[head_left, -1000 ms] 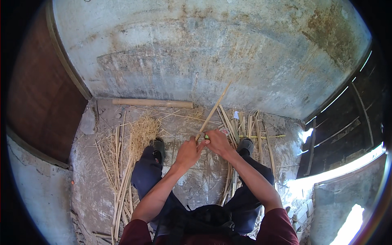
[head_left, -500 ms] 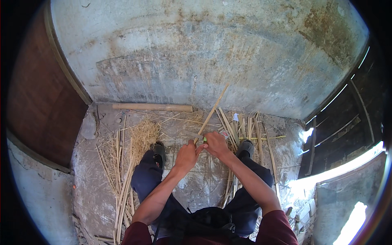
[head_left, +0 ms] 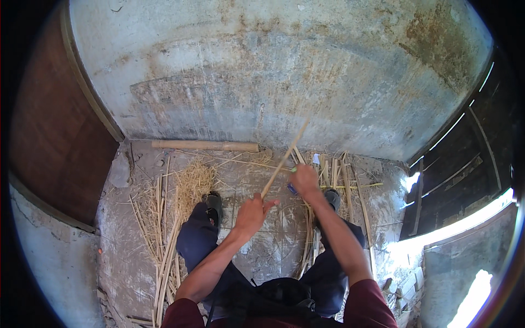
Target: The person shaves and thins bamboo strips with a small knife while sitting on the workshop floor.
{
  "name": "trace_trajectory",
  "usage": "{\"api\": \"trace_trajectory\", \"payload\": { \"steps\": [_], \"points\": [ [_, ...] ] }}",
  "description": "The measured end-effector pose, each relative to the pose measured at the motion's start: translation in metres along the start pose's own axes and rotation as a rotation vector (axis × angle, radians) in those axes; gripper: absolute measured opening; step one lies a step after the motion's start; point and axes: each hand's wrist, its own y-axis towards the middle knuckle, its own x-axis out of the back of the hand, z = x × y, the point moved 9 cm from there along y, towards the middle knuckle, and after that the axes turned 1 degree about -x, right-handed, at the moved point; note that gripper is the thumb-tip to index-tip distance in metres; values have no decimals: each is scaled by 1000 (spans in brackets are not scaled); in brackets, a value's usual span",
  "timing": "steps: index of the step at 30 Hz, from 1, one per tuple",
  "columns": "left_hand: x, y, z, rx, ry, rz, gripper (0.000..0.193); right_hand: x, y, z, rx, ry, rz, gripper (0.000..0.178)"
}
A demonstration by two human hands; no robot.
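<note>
My left hand (head_left: 252,213) grips the near end of a long thin bamboo strip (head_left: 285,157) that slants up and away toward the wall. To its right, my right hand (head_left: 304,179) is closed on a tool with a blue handle (head_left: 292,189), touching the strip about halfway along it. The tool's blade is hidden by the hand. My legs in dark blue trousers and dark shoes are stretched out on the concrete floor (head_left: 273,246) below both hands.
Piles of split bamboo strips (head_left: 161,235) and shavings (head_left: 194,177) lie at left; more strips (head_left: 333,175) lie at right. A thick bamboo pole (head_left: 205,145) rests along the weathered wall. A wooden door (head_left: 49,136) stands left, dark slats right.
My hands have drawn apart: the right one has moved up along the strip, the left one has pulled back toward me. The strip now points higher against the wall.
</note>
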Motion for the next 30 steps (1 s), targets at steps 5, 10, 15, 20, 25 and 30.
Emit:
{"api": "trace_trajectory", "payload": {
  "steps": [5,10,15,20,25,30],
  "points": [
    [-6,-13,3,-24,61,66,73,12,24,-26,-59,-51,107,24],
    [-9,-22,-4,-44,83,75,75,18,33,-62,-112,34,-15,27],
    [-9,-25,-9,-49,74,137,70,21,43,-104,-222,-51,-39,30],
    [4,-17,-1,-28,43,58,41,13,31,-65,-75,-34,5,25],
    [6,-13,8,18,92,-1,34,-3,-30,49,168,-14,159,22],
    [3,-12,17,0,127,-43,33,-3,-67,97,297,103,223,20]
  ]
}}
